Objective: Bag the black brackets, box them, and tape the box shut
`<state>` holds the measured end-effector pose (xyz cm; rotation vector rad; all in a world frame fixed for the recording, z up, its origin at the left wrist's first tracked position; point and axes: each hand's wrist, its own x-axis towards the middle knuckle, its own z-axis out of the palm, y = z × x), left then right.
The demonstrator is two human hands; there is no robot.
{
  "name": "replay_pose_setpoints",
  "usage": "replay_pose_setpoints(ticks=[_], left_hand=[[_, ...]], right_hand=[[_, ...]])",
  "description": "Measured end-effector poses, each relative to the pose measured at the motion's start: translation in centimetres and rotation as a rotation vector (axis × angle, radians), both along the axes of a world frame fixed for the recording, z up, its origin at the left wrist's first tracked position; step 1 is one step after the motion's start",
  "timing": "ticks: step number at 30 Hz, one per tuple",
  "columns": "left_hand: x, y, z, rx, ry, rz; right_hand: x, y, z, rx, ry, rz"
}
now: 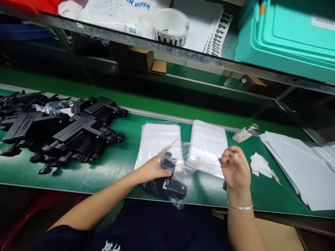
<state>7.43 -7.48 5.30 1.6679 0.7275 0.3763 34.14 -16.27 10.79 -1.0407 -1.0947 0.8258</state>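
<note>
1. Hands first. The left hand (154, 169) is clamped over the top of a clear bag (183, 164), fingers wrapped round it and pressing it down at the near edge of the green table (104, 170). The right hand (234, 167) hangs just to the right of the bag, off the table, with its fingers loosely curled in. It's blurry, so I honestly can't tell if it's pinching anything. There's a thin bracelet (240, 207) on that wrist.
2. The bag has a black part (169, 186) inside it, sitting low in the bag, right by the table's front edge.
3. Far left on the table is a big messy pile of black parts (62, 129), some with light lettering on them, well apart from the hands.
4. Right behind the left hand is a flat white stack (159, 139) in clear film. The bag lies partly over its near end.
5. Next to it, a second white stack (208, 144), same sort of thing, just behind the right hand.
6. Further right, a small bottle (244, 134) lies on its side near the back rail.
7. In front of that there's a crumpled white wipe (258, 164) with a thin metal tool (272, 171) touching its right edge.
8. At the far right is a fanned-out heap of white sheets (295, 167).
9. Up on the shelf, left to right: a wiper pack (125, 14), a label roll (171, 26) and a teal crate (293, 35).
</note>
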Motion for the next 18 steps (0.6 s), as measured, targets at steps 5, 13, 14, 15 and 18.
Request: replay_pose_setpoints(ticks=[5,13,14,15,18], left_hand=[[2.2,-0.7,1.1,0.214,0.132,-0.101],[3.2,-4.0,-1.3,0.565,0.053,-0.370],[3.8,-4.4,-1.3,0.628,0.002,-0.404],[4.6,-4.8,-1.1,0.675,-0.044,-0.436],[6.7,-5.4,0.3,0.716,-0.074,-0.449]], right_hand=[[-5.8,-2.3,1.2,0.062,-1.025,0.425],[-3.2,-4.0,1.9,0.111,-1.339,0.526],[-2.4,-5.0,2.0,0.092,-1.321,0.528],[-1.6,-6.4,2.1,0.078,-1.285,0.498],[1.7,-12.5,2.7,0.078,-1.098,0.175]])
